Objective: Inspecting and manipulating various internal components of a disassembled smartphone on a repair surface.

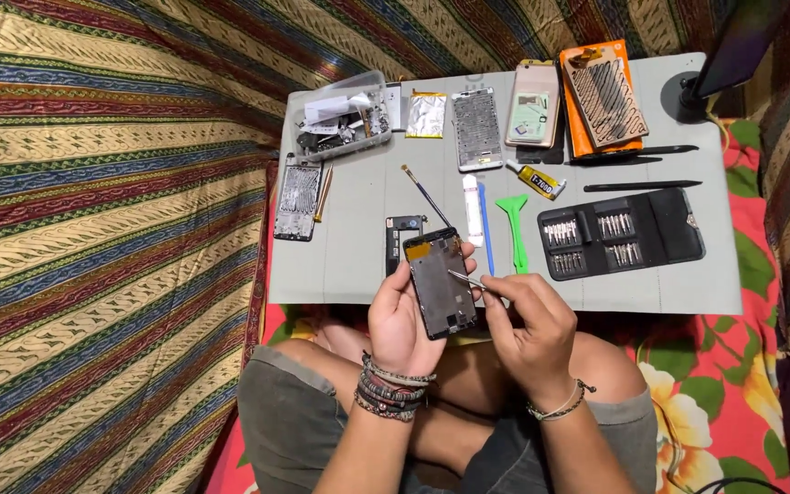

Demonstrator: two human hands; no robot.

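My left hand [397,320] holds an opened phone body [441,284] upright over the near edge of the small grey table [358,229], dark inner side facing me. My right hand [528,325] pinches thin metal tweezers [464,277] whose tips touch the middle of the phone's inside. Both wrists wear bracelets. My crossed legs in grey shorts lie below the hands.
On the table lie a black screwdriver bit kit [621,234], a green pry tool [515,229], a blue and white tool [477,212], a glue tube [538,179], a small brush [424,192], several phone frames and screens [477,128], a clear box of parts [340,117]. A lamp base [688,91] stands at the far right.
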